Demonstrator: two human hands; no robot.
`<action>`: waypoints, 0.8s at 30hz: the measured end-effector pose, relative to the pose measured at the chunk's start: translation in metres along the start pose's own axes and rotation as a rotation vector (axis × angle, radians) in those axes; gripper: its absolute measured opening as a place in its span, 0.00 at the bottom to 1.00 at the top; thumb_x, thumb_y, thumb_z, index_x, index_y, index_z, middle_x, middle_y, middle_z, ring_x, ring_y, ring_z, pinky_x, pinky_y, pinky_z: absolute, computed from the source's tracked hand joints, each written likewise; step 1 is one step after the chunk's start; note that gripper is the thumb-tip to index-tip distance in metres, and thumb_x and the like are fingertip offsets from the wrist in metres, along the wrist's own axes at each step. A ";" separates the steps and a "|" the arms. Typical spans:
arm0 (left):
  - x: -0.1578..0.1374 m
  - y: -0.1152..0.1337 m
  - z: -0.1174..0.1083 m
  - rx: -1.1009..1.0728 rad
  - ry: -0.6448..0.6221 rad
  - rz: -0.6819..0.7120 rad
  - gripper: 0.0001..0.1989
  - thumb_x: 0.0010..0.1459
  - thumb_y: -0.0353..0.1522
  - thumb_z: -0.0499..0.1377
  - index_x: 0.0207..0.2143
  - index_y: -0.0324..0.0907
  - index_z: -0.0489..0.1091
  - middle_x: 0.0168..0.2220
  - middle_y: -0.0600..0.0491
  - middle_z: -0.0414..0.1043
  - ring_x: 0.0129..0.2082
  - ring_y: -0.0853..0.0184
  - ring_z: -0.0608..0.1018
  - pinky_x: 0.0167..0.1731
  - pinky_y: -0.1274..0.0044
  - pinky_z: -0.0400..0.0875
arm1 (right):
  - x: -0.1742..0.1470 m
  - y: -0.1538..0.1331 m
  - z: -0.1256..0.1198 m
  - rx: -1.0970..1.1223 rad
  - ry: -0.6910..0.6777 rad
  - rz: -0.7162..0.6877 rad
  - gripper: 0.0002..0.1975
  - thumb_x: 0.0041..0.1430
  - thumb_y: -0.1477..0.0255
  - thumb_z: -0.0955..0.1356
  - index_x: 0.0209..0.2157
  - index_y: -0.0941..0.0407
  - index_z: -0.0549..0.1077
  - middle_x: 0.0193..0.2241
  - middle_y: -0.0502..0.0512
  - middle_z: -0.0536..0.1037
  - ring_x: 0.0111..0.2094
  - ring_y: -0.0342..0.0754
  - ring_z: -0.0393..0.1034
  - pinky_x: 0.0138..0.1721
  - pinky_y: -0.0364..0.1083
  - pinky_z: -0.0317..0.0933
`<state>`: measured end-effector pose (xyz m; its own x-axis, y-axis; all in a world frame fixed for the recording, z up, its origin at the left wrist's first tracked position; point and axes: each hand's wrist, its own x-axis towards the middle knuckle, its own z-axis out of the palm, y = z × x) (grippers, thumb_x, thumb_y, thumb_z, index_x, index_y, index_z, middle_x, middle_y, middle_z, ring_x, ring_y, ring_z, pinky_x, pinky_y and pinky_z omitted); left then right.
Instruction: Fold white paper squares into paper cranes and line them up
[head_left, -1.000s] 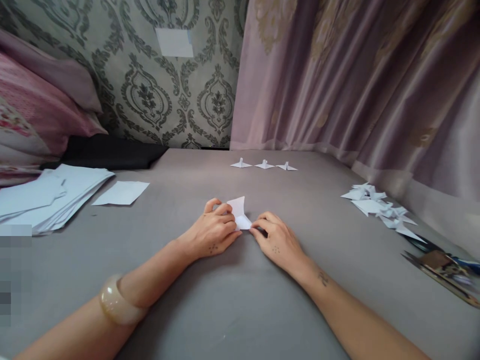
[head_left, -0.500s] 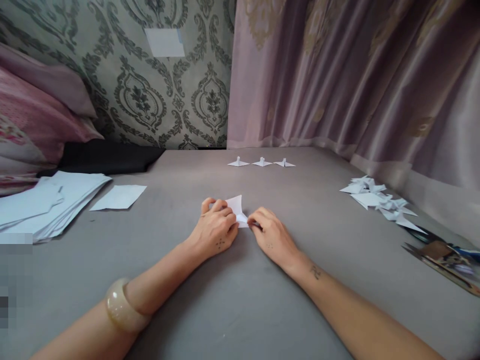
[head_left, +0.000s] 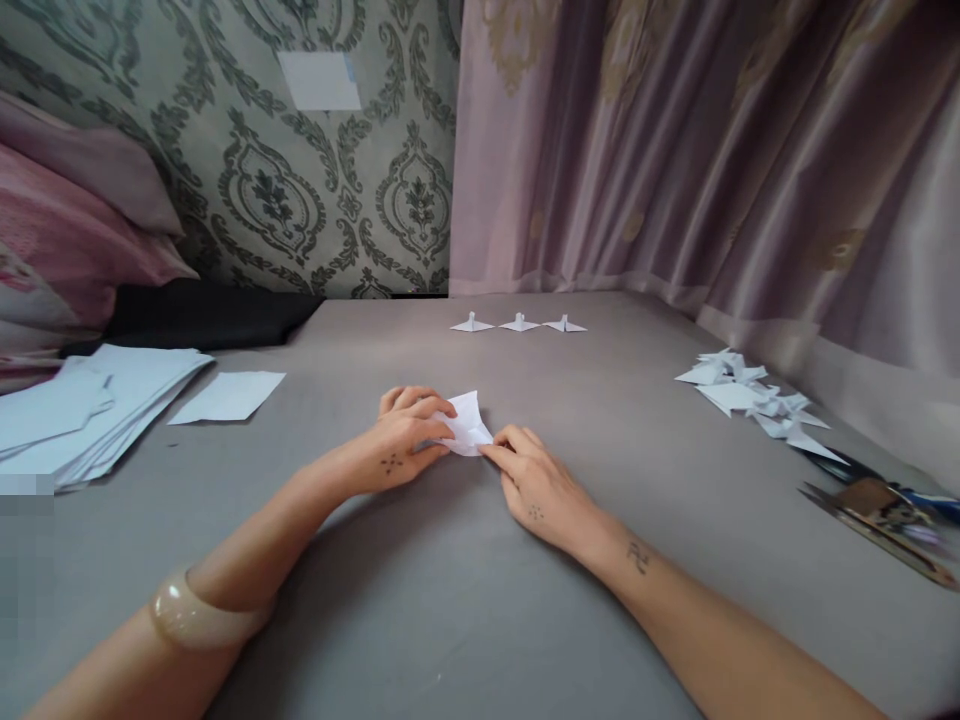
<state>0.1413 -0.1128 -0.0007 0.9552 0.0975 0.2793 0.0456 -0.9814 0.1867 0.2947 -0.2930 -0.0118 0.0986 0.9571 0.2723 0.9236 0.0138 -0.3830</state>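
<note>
Between my hands, at the middle of the grey table, lies a small white sheet of folded paper [head_left: 468,425], partly opened out with creases and raised edges. My left hand [head_left: 411,432] has its fingers curved over the paper's left side, thumb at the near edge and fingers at the far one. On the paper's right corner, the thumb and fingers of my right hand [head_left: 531,475] are pinched together. A pale bangle [head_left: 206,612] circles my left forearm.
Three folded paper birds [head_left: 519,322] stand in a row at the back. More folded paper birds [head_left: 757,392] lie piled at the right, with scissors [head_left: 874,535] nearer. A paper stack [head_left: 142,400] and a single sheet [head_left: 229,396] lie at the left.
My left hand has shifted left and spread its fingers, uncovering more of the folded paper. The right hand has stayed at the right corner. The whole view has shifted slightly.
</note>
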 end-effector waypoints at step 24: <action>0.004 0.015 0.024 0.127 0.324 -0.163 0.18 0.59 0.39 0.56 0.47 0.38 0.62 0.44 0.44 0.66 0.43 0.58 0.70 0.41 0.67 0.65 | 0.002 -0.002 -0.005 -0.074 -0.112 -0.009 0.24 0.58 0.84 0.57 0.51 0.51 0.70 0.41 0.57 0.68 0.41 0.48 0.61 0.43 0.47 0.61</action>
<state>0.1530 -0.1315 -0.0193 0.7915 0.2811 0.5427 0.2444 -0.9594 0.1405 0.2952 -0.2929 -0.0061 0.0517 0.9834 0.1741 0.9494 0.0057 -0.3139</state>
